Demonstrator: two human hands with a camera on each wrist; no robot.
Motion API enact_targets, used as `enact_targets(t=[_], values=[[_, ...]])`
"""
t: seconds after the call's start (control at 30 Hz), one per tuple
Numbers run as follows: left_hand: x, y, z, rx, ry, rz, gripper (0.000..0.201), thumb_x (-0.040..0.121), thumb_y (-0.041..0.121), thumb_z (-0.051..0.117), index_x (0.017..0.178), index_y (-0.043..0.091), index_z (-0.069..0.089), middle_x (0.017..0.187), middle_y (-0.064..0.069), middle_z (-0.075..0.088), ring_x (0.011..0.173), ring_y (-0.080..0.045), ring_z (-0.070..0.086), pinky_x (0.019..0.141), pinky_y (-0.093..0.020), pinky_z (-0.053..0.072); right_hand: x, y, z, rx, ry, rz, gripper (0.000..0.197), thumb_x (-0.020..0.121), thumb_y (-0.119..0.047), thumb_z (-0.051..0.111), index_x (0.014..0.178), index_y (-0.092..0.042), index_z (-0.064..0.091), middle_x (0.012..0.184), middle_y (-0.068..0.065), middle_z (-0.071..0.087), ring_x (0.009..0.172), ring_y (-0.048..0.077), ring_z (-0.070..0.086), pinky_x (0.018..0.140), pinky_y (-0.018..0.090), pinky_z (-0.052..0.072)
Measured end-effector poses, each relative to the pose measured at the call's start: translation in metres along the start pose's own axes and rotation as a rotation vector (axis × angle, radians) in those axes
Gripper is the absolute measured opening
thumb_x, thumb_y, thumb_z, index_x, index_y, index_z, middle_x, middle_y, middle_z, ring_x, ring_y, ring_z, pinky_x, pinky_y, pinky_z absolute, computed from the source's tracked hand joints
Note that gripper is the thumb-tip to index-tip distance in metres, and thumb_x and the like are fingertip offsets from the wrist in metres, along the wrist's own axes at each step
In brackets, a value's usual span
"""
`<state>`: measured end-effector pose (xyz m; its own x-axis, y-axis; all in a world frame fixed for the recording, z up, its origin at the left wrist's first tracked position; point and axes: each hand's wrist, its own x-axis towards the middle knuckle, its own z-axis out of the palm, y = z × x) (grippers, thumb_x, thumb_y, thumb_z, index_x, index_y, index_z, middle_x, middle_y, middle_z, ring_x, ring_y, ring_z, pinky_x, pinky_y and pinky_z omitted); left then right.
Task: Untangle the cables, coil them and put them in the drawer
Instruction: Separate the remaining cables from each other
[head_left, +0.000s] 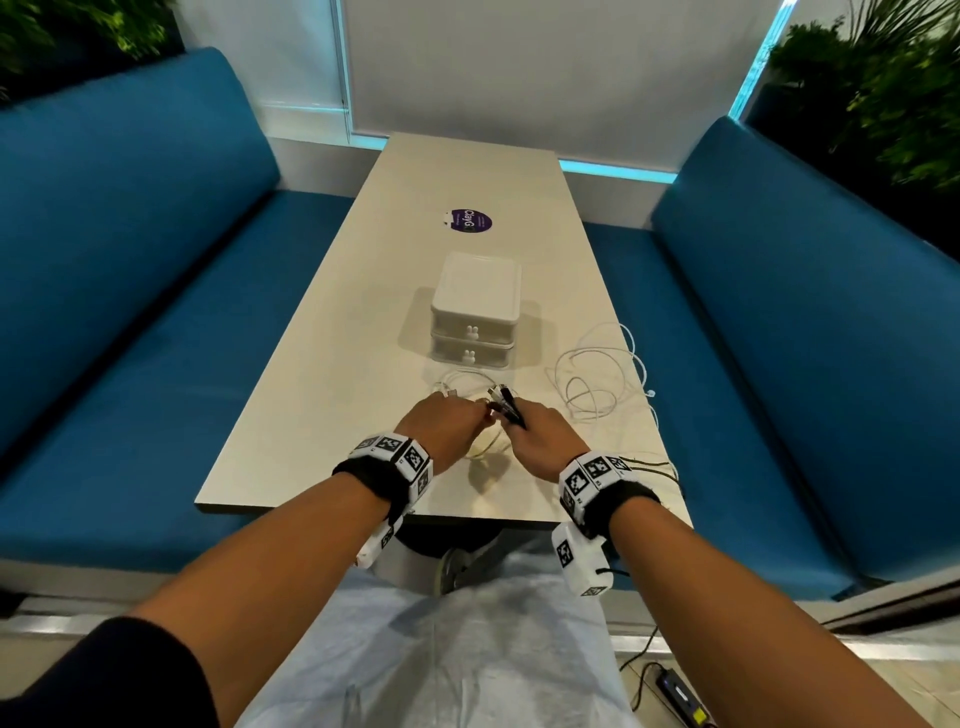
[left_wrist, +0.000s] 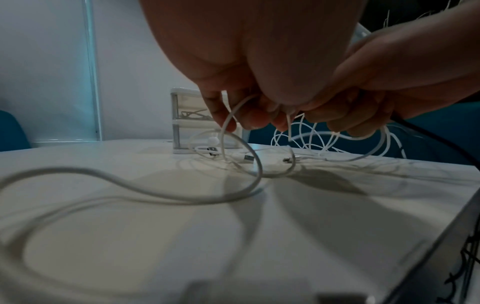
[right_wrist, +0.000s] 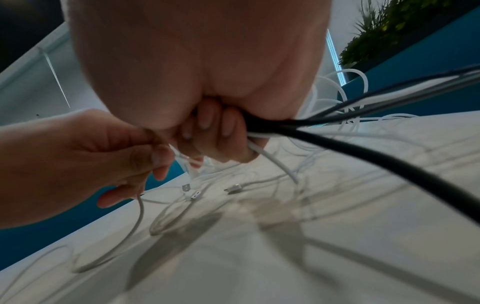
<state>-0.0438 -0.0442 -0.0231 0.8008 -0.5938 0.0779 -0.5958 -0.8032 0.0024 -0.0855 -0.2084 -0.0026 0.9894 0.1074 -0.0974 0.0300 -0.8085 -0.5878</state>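
Between both grips, above surface (head_left: 322, 332): left hand (head_left: 441, 421) pinches white cable (left_wrist: 182, 197); right hand (head_left: 540, 436) clutches black cable (right_wrist: 363, 152) bundle. Untangling underway. White tangle (head_left: 597, 379) right of grips; drawer unit (head_left: 475, 312) beyond, shut.

Black cable (head_left: 509, 405): thick, dark, raised off the desk (head_left: 322, 395); plug ends stick up between the hands.
White cable (left_wrist: 241, 164): thin, looped loosely on the desk, part lifted; connectors lie flat.
Second white cable (head_left: 597, 374): loose tangled loops, just right of the drawer unit.
Drawer unit (head_left: 475, 312): white, two stacked drawers, both closed, small white knobs.
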Motion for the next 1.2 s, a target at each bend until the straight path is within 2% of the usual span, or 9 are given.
enact_targets(t=[0.27,0.37,0.5,0.6,0.73,0.87,1.0,1.1,1.2], values=[[-0.005,-0.009,-0.004,-0.073,-0.077,-0.009,0.035,0.105,0.041,0.034,0.119,0.020,0.057,0.102,-0.008,0.068,0.087,-0.030,0.065,0.065,-0.035,0.044,0.003,0.004,-0.001,-0.111,-0.061,0.000,0.016,0.094,-0.023,0.049,0.095,-0.028,0.064,0.092,0.000,0.068,0.087,0.026,0.063,0.074,0.033,0.048],[-0.009,-0.014,-0.003,-0.072,-0.103,-0.020,0.031,0.105,0.039,0.035,0.108,0.016,0.056,0.100,-0.007,0.067,0.086,-0.029,0.062,0.067,-0.036,0.044,0.002,0.009,-0.006,-0.250,-0.036,0.014,0.017,0.094,-0.027,0.049,0.105,-0.029,0.063,0.098,0.003,0.069,0.089,0.028,0.064,0.077,0.040,0.054],[-0.012,-0.016,0.000,-0.083,-0.051,0.003,0.028,0.105,0.034,0.038,0.103,0.017,0.060,0.100,-0.004,0.068,0.090,-0.033,0.061,0.069,-0.034,0.039,0.001,0.019,-0.015,-0.339,-0.023,0.058,0.019,0.098,-0.034,0.047,0.109,-0.024,0.060,0.098,0.008,0.064,0.087,0.031,0.061,0.073,0.038,0.052],[-0.011,-0.012,-0.004,-0.015,-0.031,0.030,0.032,0.107,0.033,0.034,0.105,0.015,0.060,0.100,-0.004,0.069,0.092,-0.032,0.060,0.076,-0.033,0.029,0.000,0.030,-0.024,-0.322,-0.043,0.129,0.017,0.096,-0.030,0.046,0.103,-0.027,0.061,0.098,0.007,0.064,0.086,0.028,0.061,0.076,0.038,0.052],[-0.010,-0.021,-0.004,-0.030,-0.098,-0.001,0.032,0.107,0.035,0.029,0.102,0.018,0.057,0.099,-0.001,0.068,0.089,-0.027,0.061,0.086,-0.035,0.031,-0.004,0.051,-0.038,-0.335,-0.048,0.271,0.019,0.095,-0.027,0.044,0.100,-0.023,0.062,0.096,0.006,0.065,0.081,0.026,0.062,0.073,0.034,0.052],[-0.002,-0.012,0.000,-0.033,-0.136,-0.003,0.025,0.107,0.033,0.031,0.098,0.022,0.052,0.094,-0.002,0.069,0.090,-0.027,0.064,0.098,-0.041,0.031,-0.006,0.044,-0.030,-0.389,0.056,0.320,0.024,0.097,-0.023,0.042,0.112,-0.017,0.058,0.105,0.010,0.063,0.088,0.030,0.062,0.071,0.033,0.047],[0.005,0.000,-0.003,0.010,-0.124,-0.011,0.029,0.107,0.034,0.029,0.103,0.020,0.054,0.094,-0.008,0.071,0.084,-0.033,0.062,0.091,-0.039,0.032,-0.004,0.026,-0.017,-0.303,0.156,0.221,0.026,0.099,-0.024,0.042,0.121,-0.016,0.052,0.106,0.016,0.062,0.094,0.037,0.062,0.068,0.035,0.042],[0.008,0.007,-0.004,-0.011,-0.105,-0.023,0.030,0.106,0.034,0.030,0.109,0.019,0.056,0.095,-0.010,0.070,0.086,-0.033,0.061,0.090,-0.039,0.034,0.000,0.016,-0.005,-0.183,0.073,0.084,0.025,0.099,-0.026,0.045,0.118,-0.014,0.058,0.105,0.016,0.067,0.094,0.037,0.062,0.073,0.037,0.048],[0.008,0.008,-0.006,-0.062,-0.104,-0.024,0.030,0.107,0.033,0.030,0.114,0.019,0.055,0.097,-0.009,0.070,0.089,-0.031,0.062,0.090,-0.038,0.033,0.002,0.016,-0.001,-0.125,0.005,0.070,0.020,0.099,-0.024,0.047,0.108,-0.015,0.062,0.103,0.012,0.069,0.094,0.032,0.062,0.080,0.039,0.050]])
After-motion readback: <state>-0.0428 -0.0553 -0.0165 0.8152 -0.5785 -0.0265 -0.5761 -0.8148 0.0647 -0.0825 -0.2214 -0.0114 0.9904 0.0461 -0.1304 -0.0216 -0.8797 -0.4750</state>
